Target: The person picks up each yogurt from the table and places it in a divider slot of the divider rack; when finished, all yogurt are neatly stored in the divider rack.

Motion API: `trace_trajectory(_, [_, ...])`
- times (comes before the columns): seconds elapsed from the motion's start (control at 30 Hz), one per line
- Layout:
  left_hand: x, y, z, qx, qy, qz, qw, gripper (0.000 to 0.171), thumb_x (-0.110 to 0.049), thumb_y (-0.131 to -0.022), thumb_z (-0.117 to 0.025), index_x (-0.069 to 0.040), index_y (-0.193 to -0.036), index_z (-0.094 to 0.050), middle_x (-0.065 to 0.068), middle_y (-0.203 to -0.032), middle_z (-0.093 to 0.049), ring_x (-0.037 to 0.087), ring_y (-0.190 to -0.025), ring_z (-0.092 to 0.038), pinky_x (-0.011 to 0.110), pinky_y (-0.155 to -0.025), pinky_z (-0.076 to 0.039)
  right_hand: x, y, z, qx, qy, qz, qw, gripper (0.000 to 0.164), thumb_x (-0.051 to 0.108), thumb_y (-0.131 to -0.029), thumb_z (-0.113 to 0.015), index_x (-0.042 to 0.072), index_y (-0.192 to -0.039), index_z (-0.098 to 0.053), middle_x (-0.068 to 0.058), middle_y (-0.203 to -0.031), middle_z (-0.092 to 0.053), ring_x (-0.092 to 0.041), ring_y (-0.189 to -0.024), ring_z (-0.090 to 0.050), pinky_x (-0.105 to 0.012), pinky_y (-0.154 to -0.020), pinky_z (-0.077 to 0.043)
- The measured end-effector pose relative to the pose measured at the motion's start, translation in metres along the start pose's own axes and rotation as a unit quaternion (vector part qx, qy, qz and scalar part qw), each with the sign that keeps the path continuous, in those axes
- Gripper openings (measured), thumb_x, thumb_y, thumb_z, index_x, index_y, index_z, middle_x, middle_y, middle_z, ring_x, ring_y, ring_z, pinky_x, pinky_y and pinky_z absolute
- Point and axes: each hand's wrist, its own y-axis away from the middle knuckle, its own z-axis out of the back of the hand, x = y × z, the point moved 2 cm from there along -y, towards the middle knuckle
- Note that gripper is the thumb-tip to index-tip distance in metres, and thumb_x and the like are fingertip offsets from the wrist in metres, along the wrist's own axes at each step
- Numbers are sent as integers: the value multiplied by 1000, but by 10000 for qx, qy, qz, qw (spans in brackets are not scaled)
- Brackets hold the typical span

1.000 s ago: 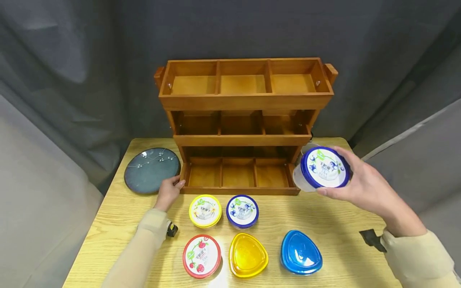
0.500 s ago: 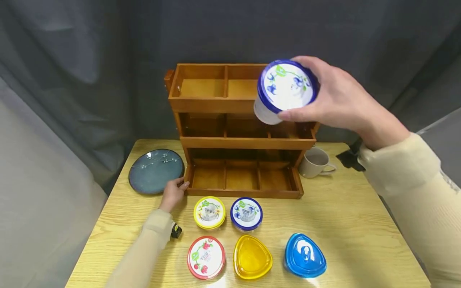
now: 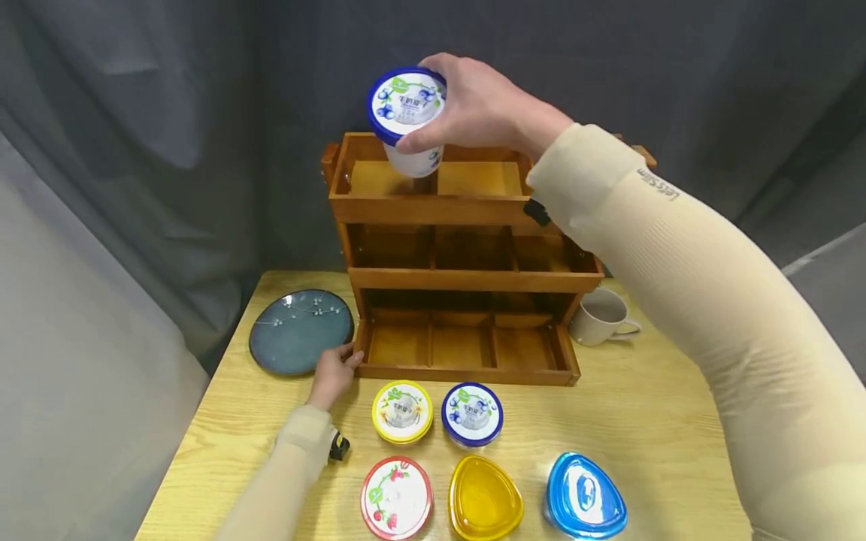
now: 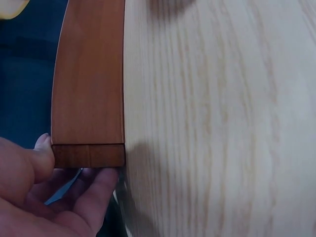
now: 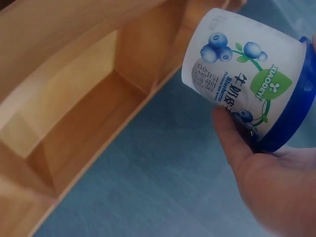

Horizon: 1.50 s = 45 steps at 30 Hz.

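Observation:
My right hand (image 3: 476,105) grips a white tub with a blue lid and blueberry print (image 3: 409,105), thumb and fingers spread round it near the lid. The tub is held over the left part of the top tier of a three-tier wooden storage box (image 3: 467,280). In the right wrist view the tub (image 5: 252,74) is apart from the wood. My left hand (image 3: 334,376) holds the front left corner of the lowest tier. The left wrist view has its thumb and fingers (image 4: 101,195) on either side of the wooden end (image 4: 89,155).
Before the box stand a yellow-lidded tub (image 3: 402,412), another blue-lidded tub (image 3: 472,415), a red-lidded tub (image 3: 397,498), a yellow triangular container (image 3: 485,500) and a blue one (image 3: 585,496). A blue-green plate (image 3: 298,334) lies left; a mug (image 3: 598,319) stands right.
My right hand has carried the blueberry tub up and left, from beside the mug to over the top tier. The left hand stays at the box's corner. The head view has shifted slightly.

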Motion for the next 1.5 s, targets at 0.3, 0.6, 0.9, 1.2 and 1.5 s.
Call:
trace_trajectory(0.3, [-4, 9, -9, -27, 115, -69, 9999, 42, -15, -99, -63, 12, -131, -57, 29, -127, -60, 41, -122, -54, 50, -99, -47, -9, -24, -22, 520, -265, -215, 9981, 117, 62, -74, -78, 13, -159, -15, -5, -149, -40, -20, -126, -44, -34, -107, -39])
trace_trajectory(0.6, [-4, 12, -8, -72, 113, -94, 9999, 42, -15, -99, -62, 12, -131, -57, 29, -127, -60, 41, -122, -54, 50, -100, -45, -9, -31, -33, 984, -104, 77, 9951, 114, 61, -74, -78, 10, -158, -20, -5, -143, -46, -18, -120, -47, -33, -104, -39])
trace_trajectory(0.9, [-5, 15, -8, -71, 135, -3, 9999, 42, -16, -100, -62, 10, -132, -57, 27, -127, -61, 40, -124, -53, 50, -102, -44, -14, -34, -34, 1516, -425, -135, 9874, 115, 62, -76, -77, 15, -160, -14, -3, -145, -42, -18, -121, -42, -35, -106, -36])
trace_trajectory(1.2, [0, 16, -9, -32, 68, 66, 9999, 42, -17, -100, -62, 10, -132, -57, 26, -130, -59, 39, -126, -51, 49, -104, -43, -16, -39, -38, 1802, -342, -160, 9829, 118, 67, -73, -77, 22, -160, -13, -1, -150, -37, -20, -129, -37, -38, -112, -31])
trace_trajectory(1.5, [5, 15, -7, -84, 87, 59, 9999, 42, -16, -100, -62, 10, -131, -58, 27, -128, -60, 39, -124, -53, 49, -102, -44, -13, -42, -43, 1907, -532, -80, 9802, 118, 63, -75, -78, 22, -161, -9, -1, -150, -36, -19, -128, -36, -38, -112, -30])
